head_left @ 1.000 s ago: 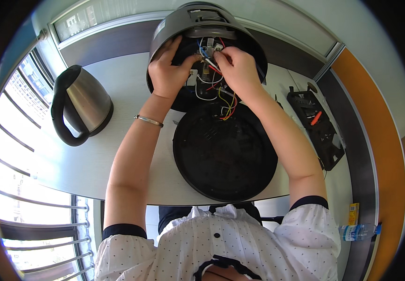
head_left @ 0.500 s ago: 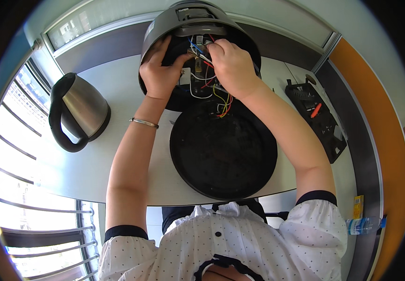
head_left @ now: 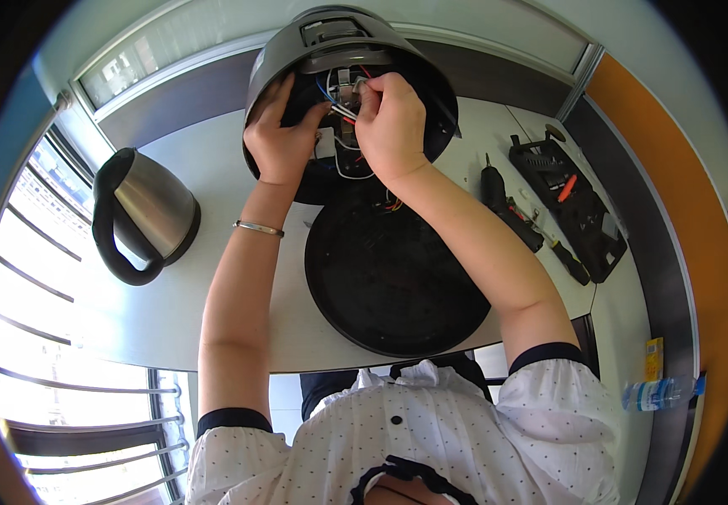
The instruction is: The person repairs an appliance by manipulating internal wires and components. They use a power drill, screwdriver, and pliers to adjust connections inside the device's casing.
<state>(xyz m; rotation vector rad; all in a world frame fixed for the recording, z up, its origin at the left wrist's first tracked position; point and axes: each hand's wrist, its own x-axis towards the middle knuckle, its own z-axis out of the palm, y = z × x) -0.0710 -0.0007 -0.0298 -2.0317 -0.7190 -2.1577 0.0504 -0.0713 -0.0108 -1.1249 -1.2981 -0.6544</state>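
Observation:
A grey round electric cooker lies on its side with its open underside toward me, showing metal parts and several coloured wires. Inside its left wall rests my left hand, fingers spread and thumb stretched to the wires. My right hand pinches a small silvery part between thumb and forefinger; the fingertips partly hide it. Nearer to me lies the round black base cover, flat on the table, with red and yellow wires at its far edge running beneath my right wrist.
On the left of the table stands a steel kettle with a black handle. To the right are a black power screwdriver, a hand screwdriver and an open black tool case. Lower right is a plastic water bottle.
My right hand has shifted left and inward over the wires, its fingers now on the silvery part. The view has moved slightly, bringing the screwdrivers out from behind my right arm.

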